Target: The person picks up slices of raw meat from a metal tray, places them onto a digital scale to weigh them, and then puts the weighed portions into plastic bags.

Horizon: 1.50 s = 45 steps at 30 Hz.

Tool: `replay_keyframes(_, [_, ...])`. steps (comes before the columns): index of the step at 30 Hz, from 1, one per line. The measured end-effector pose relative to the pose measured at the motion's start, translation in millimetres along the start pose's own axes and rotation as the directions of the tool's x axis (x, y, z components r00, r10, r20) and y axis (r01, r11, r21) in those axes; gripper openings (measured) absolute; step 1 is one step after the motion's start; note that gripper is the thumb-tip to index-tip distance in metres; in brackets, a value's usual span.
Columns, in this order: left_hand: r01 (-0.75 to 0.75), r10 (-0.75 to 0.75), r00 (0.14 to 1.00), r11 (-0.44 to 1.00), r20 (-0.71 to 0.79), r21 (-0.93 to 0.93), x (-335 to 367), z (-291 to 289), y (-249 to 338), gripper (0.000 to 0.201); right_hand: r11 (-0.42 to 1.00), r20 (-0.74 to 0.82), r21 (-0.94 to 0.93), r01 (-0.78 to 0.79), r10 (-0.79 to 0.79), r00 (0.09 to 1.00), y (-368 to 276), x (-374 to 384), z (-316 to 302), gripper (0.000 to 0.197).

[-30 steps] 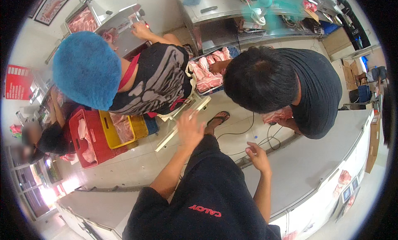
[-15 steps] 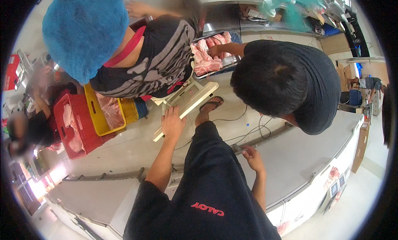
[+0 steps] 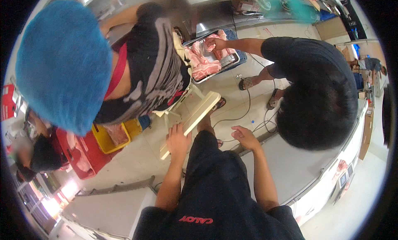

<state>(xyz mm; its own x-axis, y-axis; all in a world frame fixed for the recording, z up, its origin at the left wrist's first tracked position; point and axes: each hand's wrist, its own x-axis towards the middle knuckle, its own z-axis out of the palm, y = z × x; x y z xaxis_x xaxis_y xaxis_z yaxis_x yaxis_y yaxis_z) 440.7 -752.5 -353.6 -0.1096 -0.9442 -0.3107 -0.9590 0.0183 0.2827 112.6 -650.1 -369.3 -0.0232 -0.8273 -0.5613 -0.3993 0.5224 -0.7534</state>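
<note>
My left hand (image 3: 178, 142) is closed over the near end of a cream plastic stool (image 3: 202, 114), seen edge-on and slanting away to the right. Its fingers lie across the flat edge. Over the floor to the right, near the grey worktop's edge, my right hand (image 3: 245, 137) hangs in the air with loosely bent fingers and nothing in it. Beyond the stool, a metal tray (image 3: 228, 65) holds slabs of raw meat (image 3: 206, 70). A co-worker's hand (image 3: 215, 44) touches the meat there.
A co-worker in a blue hairnet (image 3: 62, 66) is close on the left, another with dark hair (image 3: 317, 111) on the right. Red (image 3: 96, 163) and yellow (image 3: 105, 145) crates with meat stand at left. Black cables (image 3: 248, 109) trail over the floor. Grey worktops (image 3: 286, 165) flank me.
My right hand has risen forward from the worktop edge. My left hand stays on the stool. The right co-worker's head has shifted right and nearer; the hairnet co-worker has leaned left.
</note>
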Motion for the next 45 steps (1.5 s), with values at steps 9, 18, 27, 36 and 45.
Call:
replay_keyframes(9, [-0.076, 0.076, 0.996, 0.997, -0.045, 0.002, 6, 0, 6, 0.052, 0.993, -0.206, 0.115, -0.015, 0.039, 0.978, 94, 220, 1, 0.037])
replay_keyframes(18, [-0.033, 0.038, 0.998, 0.996, 0.057, -0.081, 11, 3, -1, 0.06, 0.8, -0.071, -0.596, 0.062, -0.13, 0.989, 60, 475, -32, 0.094])
replay_keyframes(27, [0.043, -0.013, 0.993, 0.967, 0.118, -0.251, 29, -2, 5, 0.069, 0.397, 0.299, -0.875, 0.277, -0.008, 0.954, 72, 583, -35, 0.078])
replay_keyframes(36, [0.336, 0.332, 0.783, 0.485, 0.526, -0.807, 225, 8, 67, 0.089, 0.567, 0.361, -0.798, 0.205, 0.177, 0.916, 72, 594, -48, 0.087])
replay_keyframes(45, [-0.288, 0.374, 0.894, 0.902, 0.247, -0.323, 405, 186, 101, 0.088, 0.862, 0.264, -0.506, -0.034, 0.193, 0.945, 10, 511, -59, 0.069])
